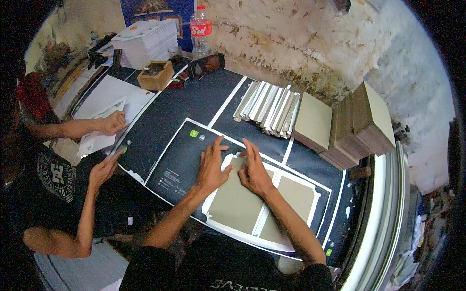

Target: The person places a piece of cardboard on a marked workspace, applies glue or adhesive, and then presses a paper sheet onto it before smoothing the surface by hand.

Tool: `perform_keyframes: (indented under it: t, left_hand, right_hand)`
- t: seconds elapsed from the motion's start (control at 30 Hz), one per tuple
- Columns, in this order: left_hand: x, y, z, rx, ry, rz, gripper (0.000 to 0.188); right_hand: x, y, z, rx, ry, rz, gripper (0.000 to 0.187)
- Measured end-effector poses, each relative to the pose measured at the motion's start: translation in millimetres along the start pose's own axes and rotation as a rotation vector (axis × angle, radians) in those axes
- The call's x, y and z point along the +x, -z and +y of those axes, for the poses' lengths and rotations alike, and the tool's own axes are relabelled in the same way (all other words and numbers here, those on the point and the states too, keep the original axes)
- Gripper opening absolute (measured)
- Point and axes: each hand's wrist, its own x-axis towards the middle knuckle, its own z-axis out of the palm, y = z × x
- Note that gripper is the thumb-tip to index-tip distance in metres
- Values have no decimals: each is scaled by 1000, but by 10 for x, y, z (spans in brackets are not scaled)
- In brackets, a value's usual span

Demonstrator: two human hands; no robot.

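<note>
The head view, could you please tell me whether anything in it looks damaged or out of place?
The wall looks damaged: dark, blotchy stains mar its pale surface above the strips. Nothing odd stands out on the beige boards near the right hand.

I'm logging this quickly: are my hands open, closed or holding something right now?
Left hand: open, fingers loosely bent, at the grey board.
Right hand: partly curled over the board; can't tell whether it grips the white paper.
</note>
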Motion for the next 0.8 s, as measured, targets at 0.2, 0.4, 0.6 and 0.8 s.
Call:
perform_keyframes:
  t: [0.2,0.4,0.6,0.8]
  left_hand:
    - [67,-86,-175,-109,78,-100,98]
    - [59,-217,-377,-163,47,21,101]
    - [87,-136,-367,-272,91,-29,96]
    - [150,-142,-369,-301,81,-39,83]
  right_hand:
    - [22,-7,29,27,-50,5,69]
    - [329,105,121,-264,164,-155,43]
    - [506,226,59,-256,190,-310,32]
    - [636,234,95,-384,256,-384,26]
